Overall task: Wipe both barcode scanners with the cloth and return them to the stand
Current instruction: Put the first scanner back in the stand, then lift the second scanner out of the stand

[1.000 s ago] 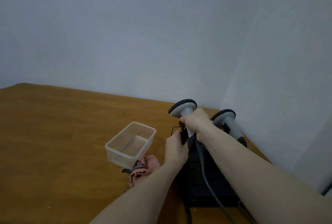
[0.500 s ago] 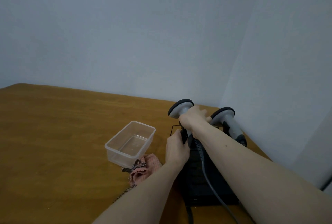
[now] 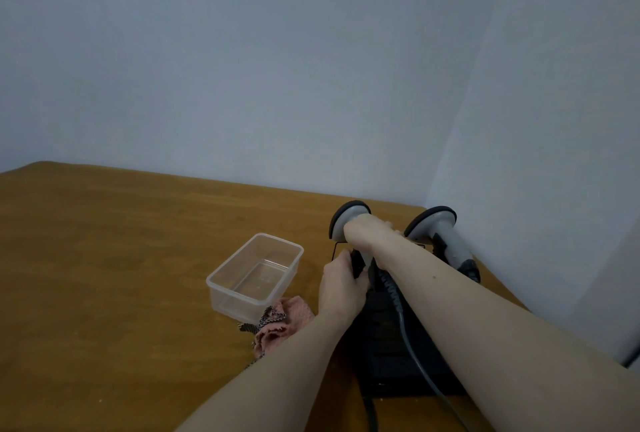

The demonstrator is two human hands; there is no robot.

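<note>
Two grey barcode scanners with black-rimmed heads stand at the table's far right corner. My right hand (image 3: 367, 232) is closed around the neck of the left scanner (image 3: 348, 215), just under its head. My left hand (image 3: 341, 281) grips the black holder part of the stand (image 3: 391, 345) below that scanner. The right scanner (image 3: 441, 227) leans in the stand, untouched. A grey cable (image 3: 403, 320) runs from the left scanner toward me. The pink cloth (image 3: 284, 324) lies crumpled on the table beside my left forearm.
A clear plastic tub (image 3: 254, 274) sits open on the wooden table (image 3: 121, 258), left of the stand and touching the cloth. Blue-grey walls meet in a corner right behind the scanners.
The left scanner's head has tipped slightly to the left and my right hand has slid a little higher on its neck. My left hand has stayed on the holder.
</note>
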